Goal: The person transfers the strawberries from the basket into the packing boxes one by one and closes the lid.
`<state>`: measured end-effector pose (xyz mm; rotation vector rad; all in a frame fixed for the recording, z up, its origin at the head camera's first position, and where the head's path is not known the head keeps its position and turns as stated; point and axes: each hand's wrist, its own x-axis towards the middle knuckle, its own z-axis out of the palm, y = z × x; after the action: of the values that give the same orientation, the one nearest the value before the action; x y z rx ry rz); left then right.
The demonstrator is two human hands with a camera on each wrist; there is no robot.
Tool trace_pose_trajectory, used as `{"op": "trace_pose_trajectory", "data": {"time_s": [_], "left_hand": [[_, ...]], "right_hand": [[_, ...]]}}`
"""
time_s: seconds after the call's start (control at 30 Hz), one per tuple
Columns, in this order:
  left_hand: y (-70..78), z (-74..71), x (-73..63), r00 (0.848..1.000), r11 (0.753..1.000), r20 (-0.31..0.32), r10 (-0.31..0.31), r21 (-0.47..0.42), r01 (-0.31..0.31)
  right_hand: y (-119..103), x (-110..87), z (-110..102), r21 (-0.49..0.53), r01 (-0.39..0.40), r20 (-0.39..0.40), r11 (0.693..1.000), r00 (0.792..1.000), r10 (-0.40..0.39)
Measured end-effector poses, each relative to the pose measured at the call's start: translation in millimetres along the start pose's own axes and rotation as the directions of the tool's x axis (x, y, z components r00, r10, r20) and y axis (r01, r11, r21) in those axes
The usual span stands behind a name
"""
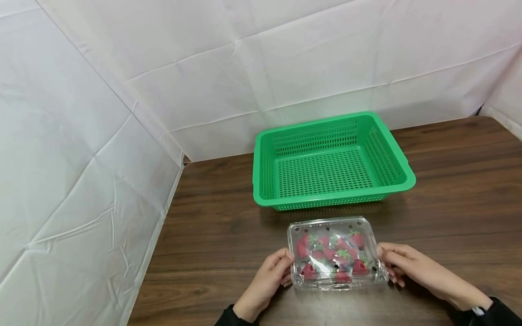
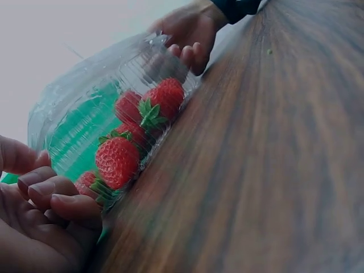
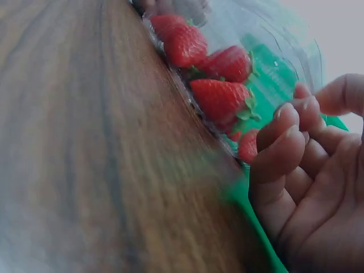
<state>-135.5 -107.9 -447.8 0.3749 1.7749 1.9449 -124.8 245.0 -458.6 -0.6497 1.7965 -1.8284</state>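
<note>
A clear plastic clamshell box with several red strawberries inside sits on the wooden table, its lid down. My left hand pinches the box's left edge between thumb and curled fingers. On the opposite side, my right hand grips the right edge in the same way. The left wrist view shows a strawberry with green leaves through the clear wall, close to the left hand. In the right wrist view, the fingers of the right hand curl at the box's edge beside another strawberry.
Just behind the box stands a green plastic basket with perforated walls and nothing in it. White cloth hangs along the back and left edges of the brown wooden table.
</note>
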Motion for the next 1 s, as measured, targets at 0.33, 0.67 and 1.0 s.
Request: {"op": "trace_pose_trajectory", "data": {"time_s": [0.33,0.67,1.0], "left_hand": [[0.2,2.3,0.7,1.000,1.000,-0.014,0.017,0.013,-0.017],[-3.6,0.3,0.5,0.998,0.997,-0.016,0.053,0.059,-0.052],[-3.6,0.1,0.6,0.999,0.997,-0.004,0.049,0.067,-0.049]], "right_hand": [[-7.2,-4.8,-8.7,-0.072,-0.089,0.030,0.993,0.995,0.091],[-11.9,-12.1,-13.3,0.049,-0.120,0.275,0.992,0.956,0.102],[-3.9,-11.6,-9.2,0.247,-0.147,0.291,0.958,0.954,0.071]]}}
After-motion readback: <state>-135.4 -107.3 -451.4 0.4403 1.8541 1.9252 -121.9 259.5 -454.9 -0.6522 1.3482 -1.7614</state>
